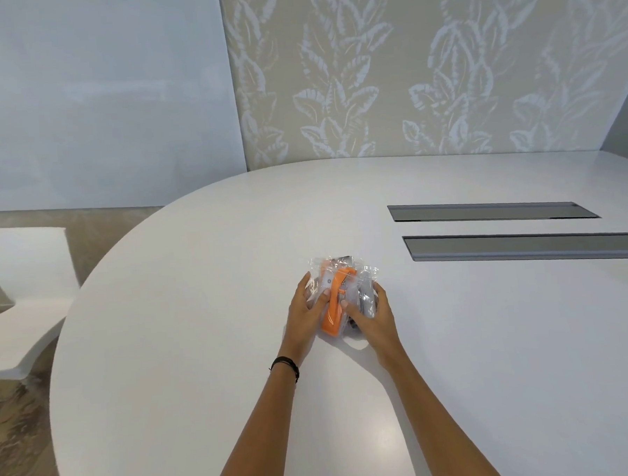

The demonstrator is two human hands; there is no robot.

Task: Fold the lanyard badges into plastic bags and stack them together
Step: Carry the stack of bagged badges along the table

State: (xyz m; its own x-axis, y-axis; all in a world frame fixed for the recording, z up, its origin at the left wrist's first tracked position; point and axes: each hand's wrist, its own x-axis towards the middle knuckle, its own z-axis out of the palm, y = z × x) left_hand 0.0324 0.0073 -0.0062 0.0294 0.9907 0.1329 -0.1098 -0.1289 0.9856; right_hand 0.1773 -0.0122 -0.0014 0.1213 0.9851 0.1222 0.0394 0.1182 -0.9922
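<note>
A small pile of clear plastic bags [343, 269] lies on the white table [200, 316] in front of me. The top bag holds a folded orange lanyard [335, 302]; a dark lanyard [366, 300] shows in a bag at the right side of the pile. My left hand [305, 314] cups the left side of the pile, its thumb on the orange lanyard's bag. From the right, my right hand [373, 316] grips the pile, thumb on top, fingers curled round the far edge. What lies lower in the pile is hidden.
Two grey cable hatches [486, 212] [524, 247] are set into the tabletop to the right of the pile. A white chair [24, 289] stands beyond the table's left edge. A patterned wall panel [405, 69] rises behind the table.
</note>
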